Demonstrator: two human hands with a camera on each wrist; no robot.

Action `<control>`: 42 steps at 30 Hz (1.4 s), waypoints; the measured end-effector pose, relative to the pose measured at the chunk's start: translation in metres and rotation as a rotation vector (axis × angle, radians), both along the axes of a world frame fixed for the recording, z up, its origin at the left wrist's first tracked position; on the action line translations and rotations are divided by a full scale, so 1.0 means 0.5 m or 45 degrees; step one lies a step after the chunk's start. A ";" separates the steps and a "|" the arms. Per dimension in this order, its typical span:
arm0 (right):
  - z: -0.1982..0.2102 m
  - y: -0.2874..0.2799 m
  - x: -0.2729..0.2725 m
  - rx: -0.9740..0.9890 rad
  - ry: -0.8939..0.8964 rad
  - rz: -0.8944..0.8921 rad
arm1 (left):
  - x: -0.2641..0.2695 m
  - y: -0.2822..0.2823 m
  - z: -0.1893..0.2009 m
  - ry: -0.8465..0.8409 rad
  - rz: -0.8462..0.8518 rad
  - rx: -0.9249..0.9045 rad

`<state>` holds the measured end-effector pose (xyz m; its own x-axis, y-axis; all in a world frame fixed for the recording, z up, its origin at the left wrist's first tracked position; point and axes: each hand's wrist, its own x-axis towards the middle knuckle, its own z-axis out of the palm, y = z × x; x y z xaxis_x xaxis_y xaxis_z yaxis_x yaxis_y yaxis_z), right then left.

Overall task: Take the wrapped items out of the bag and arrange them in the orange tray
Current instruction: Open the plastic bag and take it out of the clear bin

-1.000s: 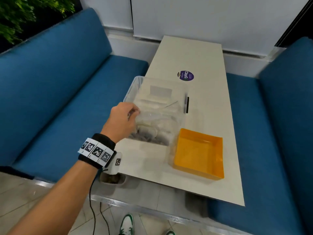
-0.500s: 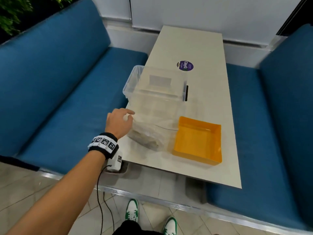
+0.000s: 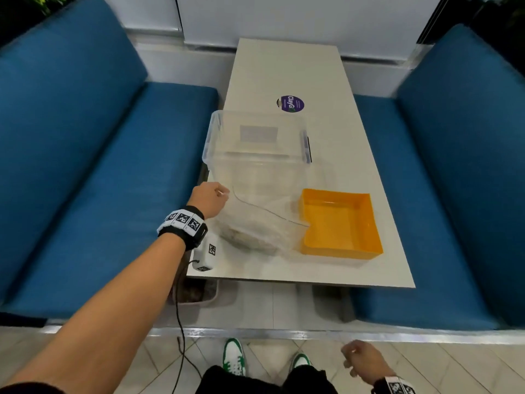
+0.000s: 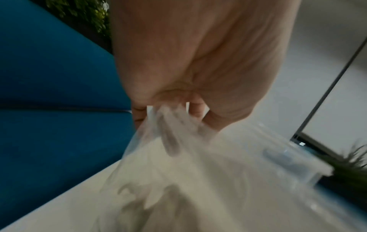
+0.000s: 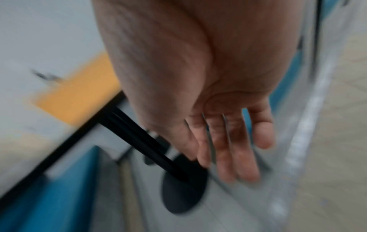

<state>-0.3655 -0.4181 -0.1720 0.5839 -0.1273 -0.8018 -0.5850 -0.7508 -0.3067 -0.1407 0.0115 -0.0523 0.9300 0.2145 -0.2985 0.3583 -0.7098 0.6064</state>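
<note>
Left hand [image 4: 190,75]: its grip pinches the gathered top edge of the clear bag [image 3: 255,226], a detail plain only in the left wrist view. Head view: the bag rests on the surface [image 3: 326,268], dark contents at its bottom, just beside the empty orange tray [image 3: 341,223] and in front of a clear bin [image 3: 255,146]. Right hand [image 5: 218,125]: fingers straight and relaxed, holding nothing, low over the floor.

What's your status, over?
Left hand grips clear bag on table. Right hand free, low. Orange tray empty. Clear bin behind bag.
</note>
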 end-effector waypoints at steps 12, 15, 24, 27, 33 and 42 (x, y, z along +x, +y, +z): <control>0.491 0.202 0.360 0.321 -0.997 0.509 | -0.003 -0.048 0.116 -0.460 -0.137 -0.616; 0.506 0.271 0.444 0.317 -1.341 0.510 | 0.007 -0.072 0.131 -0.501 -0.191 -0.694; 0.453 0.368 0.529 0.287 -1.431 0.607 | 0.016 -0.108 0.125 -0.582 -0.042 -0.550; 0.441 0.381 0.521 0.320 -1.425 0.431 | -0.008 -0.124 0.129 -0.798 0.229 -0.387; 0.464 0.398 0.491 0.805 -1.060 0.058 | -0.034 -0.155 0.158 -0.598 0.238 -0.777; 0.456 0.410 0.491 0.784 -1.064 0.026 | -0.027 -0.127 0.171 -0.563 0.083 -0.706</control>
